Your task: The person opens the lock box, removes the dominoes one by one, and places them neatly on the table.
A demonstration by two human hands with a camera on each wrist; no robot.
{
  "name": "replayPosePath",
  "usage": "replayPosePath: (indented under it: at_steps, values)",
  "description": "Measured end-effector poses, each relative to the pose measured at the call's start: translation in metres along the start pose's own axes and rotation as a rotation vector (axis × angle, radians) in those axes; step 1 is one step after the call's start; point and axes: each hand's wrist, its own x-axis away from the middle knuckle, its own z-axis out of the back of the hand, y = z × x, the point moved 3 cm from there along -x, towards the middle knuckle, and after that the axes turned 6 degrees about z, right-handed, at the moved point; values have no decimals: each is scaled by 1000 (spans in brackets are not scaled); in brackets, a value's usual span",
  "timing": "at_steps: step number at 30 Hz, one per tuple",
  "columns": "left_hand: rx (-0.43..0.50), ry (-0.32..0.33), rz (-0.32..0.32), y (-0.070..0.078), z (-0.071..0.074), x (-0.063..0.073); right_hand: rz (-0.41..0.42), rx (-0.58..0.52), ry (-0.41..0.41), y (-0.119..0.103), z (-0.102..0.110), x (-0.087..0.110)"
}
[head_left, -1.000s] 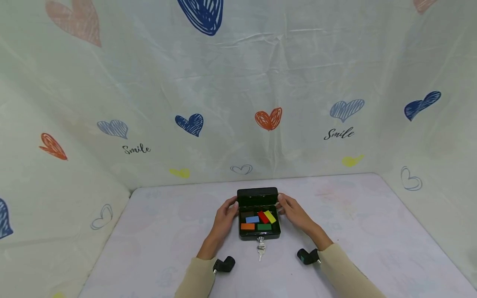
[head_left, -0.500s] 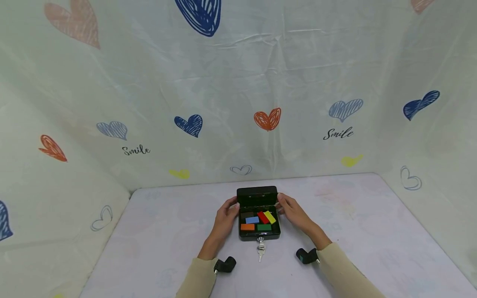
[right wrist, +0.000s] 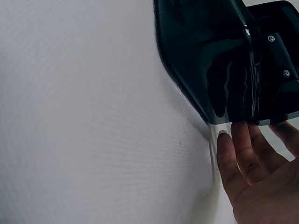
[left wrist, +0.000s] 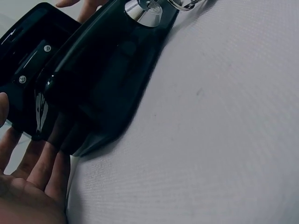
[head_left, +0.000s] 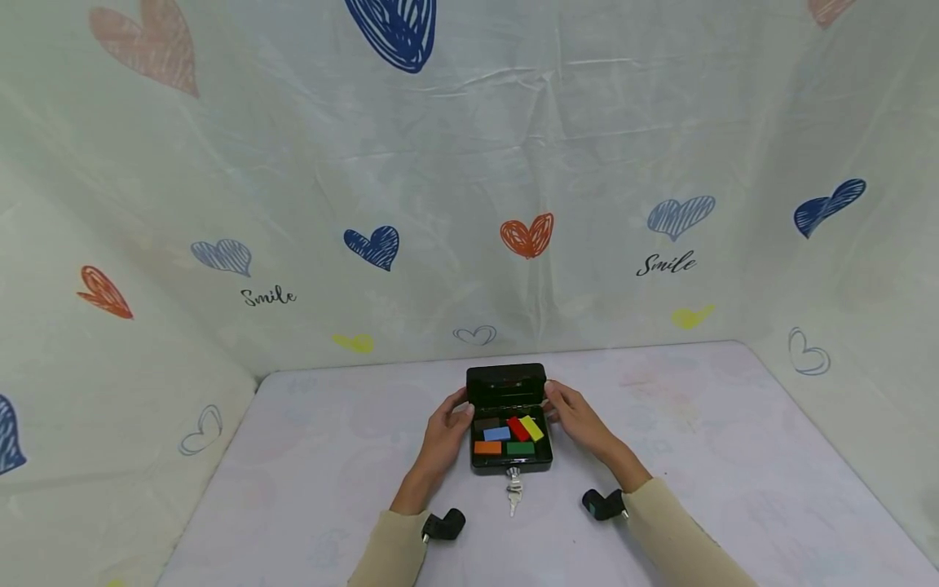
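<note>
A small black cash box point(head_left: 484, 467) stands on the table with its hinged lid point(head_left: 506, 383) raised. Inside lie several coloured blocks: a blue block point(head_left: 496, 434), a red block point(head_left: 517, 429), a yellow block point(head_left: 531, 427), an orange block point(head_left: 487, 447) and a green block point(head_left: 520, 447). Keys point(head_left: 514, 494) hang from the front lock point(left wrist: 144, 12). At the box's left side is my left hand point(head_left: 443, 428), thumb near the lid's hinge end, fairly straight fingers reaching behind. My right hand point(head_left: 583, 420) touches the opposite side with extended fingertips, as the right wrist view shows.
A white cloth covers the table point(head_left: 330, 456). Behind it hangs a pale curtain point(head_left: 440, 163) printed with hearts and words. Black wrist-camera mounts point(head_left: 444, 524) stick out from both sleeves point(head_left: 392, 548).
The lid has tilted a little; its top edge sits slightly higher in the head view and more of its inner face shows. Both hands stay nearly in place, and the blocks lie as before.
</note>
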Motion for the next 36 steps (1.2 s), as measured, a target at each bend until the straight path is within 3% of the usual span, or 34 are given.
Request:
replayPosePath:
  at_steps: [9,27,36]
  values:
    - [-1,-15,3,-1,0,-1,-39,33,-2,0,-1,-3]
    - [-5,-35,15,-5,0,-2,-42,31,-41,2,-3,-3]
    - [8,-55,-16,-4,1,2,-33,29,-51,3,-2,-2]
